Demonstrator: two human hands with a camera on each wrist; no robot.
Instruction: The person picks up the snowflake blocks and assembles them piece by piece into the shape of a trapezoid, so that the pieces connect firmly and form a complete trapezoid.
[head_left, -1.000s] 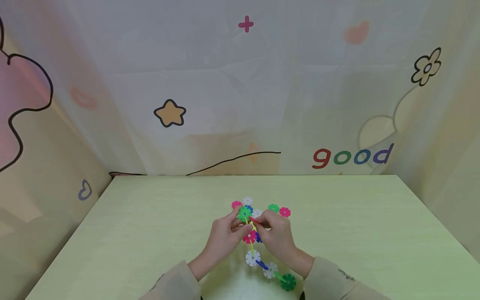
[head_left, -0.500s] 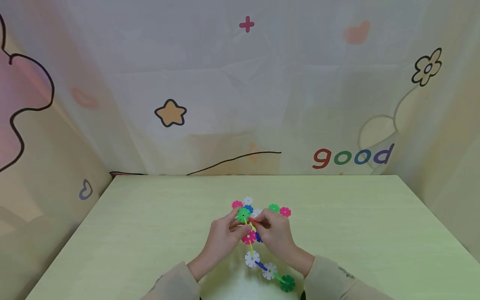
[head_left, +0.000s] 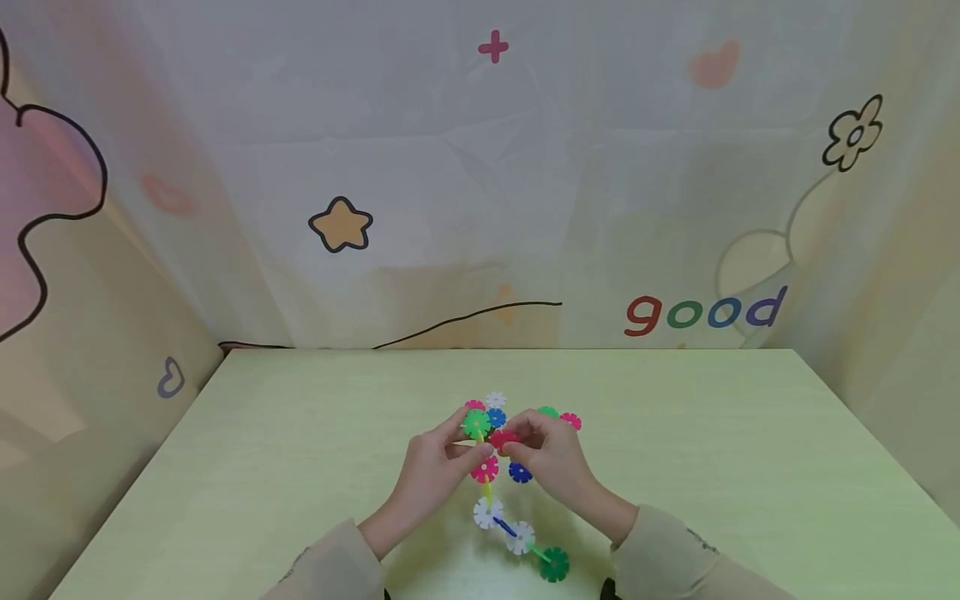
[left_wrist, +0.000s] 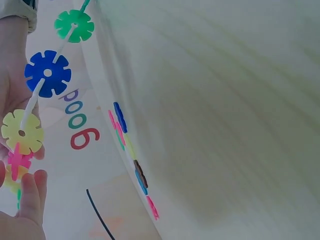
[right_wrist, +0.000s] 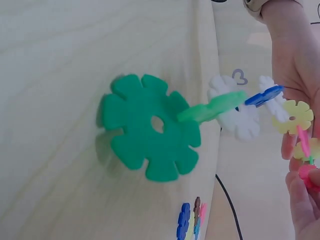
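My left hand [head_left: 431, 477] pinches a chain of interlocking snowflake discs near its top, between a light green disc [head_left: 476, 424] and a pink disc [head_left: 484, 468]. From there the chain hangs toward the front through a white disc [head_left: 488, 513] and ends in a dark green disc [head_left: 554, 564], which looms large in the right wrist view. Between thumb and fingers, my right hand [head_left: 561, 462] pinches a red-pink disc [head_left: 503, 438], close beside the chain's upper part. Fingers partly cover where the red-pink disc and chain come together.
Loose discs lie on the pale table [head_left: 300, 450] behind and beside the hands: white [head_left: 495, 401], blue [head_left: 496, 418], dark blue [head_left: 521, 472], green [head_left: 548, 412] and pink [head_left: 571, 421]. A printed curtain [head_left: 420, 167] closes off the back and sides.
The left hand has shifted slightly left, carrying the chain with it. The red-pink disc in the right hand has turned from edge-on to show more of its face.
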